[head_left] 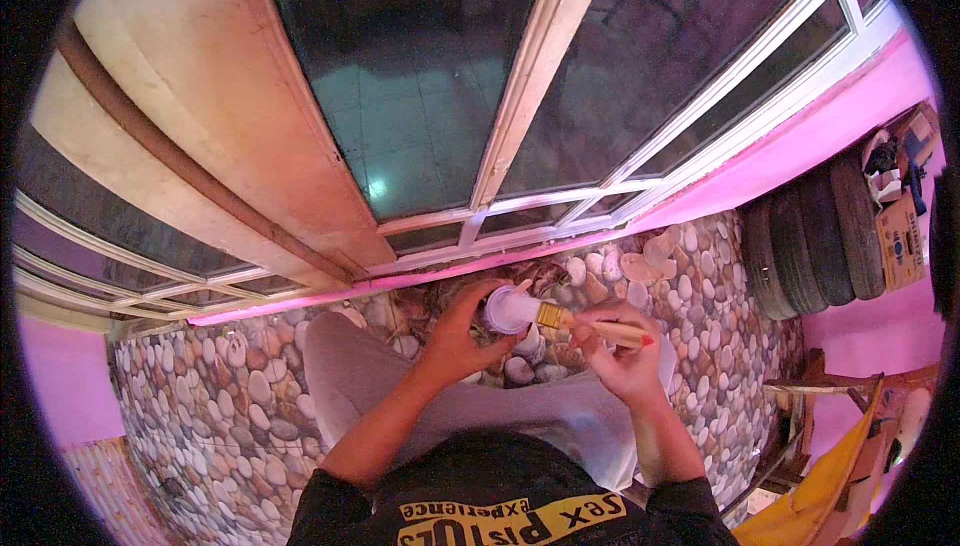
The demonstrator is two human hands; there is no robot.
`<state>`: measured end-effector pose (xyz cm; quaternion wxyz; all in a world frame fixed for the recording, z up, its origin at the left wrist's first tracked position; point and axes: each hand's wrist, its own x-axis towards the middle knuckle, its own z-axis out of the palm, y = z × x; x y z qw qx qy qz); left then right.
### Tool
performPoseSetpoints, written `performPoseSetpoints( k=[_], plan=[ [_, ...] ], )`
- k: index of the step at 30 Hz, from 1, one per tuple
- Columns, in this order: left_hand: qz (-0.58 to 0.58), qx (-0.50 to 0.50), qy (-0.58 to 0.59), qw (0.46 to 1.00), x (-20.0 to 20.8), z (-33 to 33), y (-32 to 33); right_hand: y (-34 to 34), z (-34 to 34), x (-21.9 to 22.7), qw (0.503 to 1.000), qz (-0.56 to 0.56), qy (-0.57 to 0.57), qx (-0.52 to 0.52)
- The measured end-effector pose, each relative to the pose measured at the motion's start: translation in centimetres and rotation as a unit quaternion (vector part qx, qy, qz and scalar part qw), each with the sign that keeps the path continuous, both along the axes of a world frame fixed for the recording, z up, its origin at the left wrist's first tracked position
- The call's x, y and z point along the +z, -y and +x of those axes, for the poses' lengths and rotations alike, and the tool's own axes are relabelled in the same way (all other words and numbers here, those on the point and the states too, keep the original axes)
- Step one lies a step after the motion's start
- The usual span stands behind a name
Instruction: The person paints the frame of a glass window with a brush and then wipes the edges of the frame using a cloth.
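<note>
My left hand (458, 338) is wrapped round a small whitish plastic cup (502, 312) and holds it tilted over my crossed legs. In my right hand (622, 351) is a paintbrush (606, 327) with a wooden handle, a red tip and a brass-coloured ferrule (549, 315). Its pale bristles (522, 308) reach to the mouth of the cup, and their ends lie at or inside the rim. What the cup holds looks white, but glare hides the detail.
A white-framed glass window (420, 136) rises in front of me, above a pebble-patterned floor (215, 401). Black tyres (810, 236) stand at the right by a cardboard box (902, 241). Wooden furniture with yellow cloth (835, 481) is at the lower right.
</note>
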<state>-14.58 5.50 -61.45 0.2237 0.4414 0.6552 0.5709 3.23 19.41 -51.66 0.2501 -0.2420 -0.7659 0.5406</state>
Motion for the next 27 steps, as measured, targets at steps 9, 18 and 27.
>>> performPoseSetpoints(
  k=[9, 18, 27],
  plan=[
    [0.005, -0.01, 0.003, 1.0, 0.8, -0.2, -0.7, -0.1, -0.9, -0.2, 0.969, -0.186, -0.036, -0.156],
    [0.009, -0.013, 0.023, 1.0, -1.9, 0.6, -2.0, -1.3, 0.1, -2.5, 0.922, -0.266, -0.163, -0.228],
    [-0.022, 0.027, 0.043, 0.998, -4.7, 0.8, -0.4, -7.1, -0.4, -4.7, 0.918, -0.07, -0.181, -0.345]
  ],
)
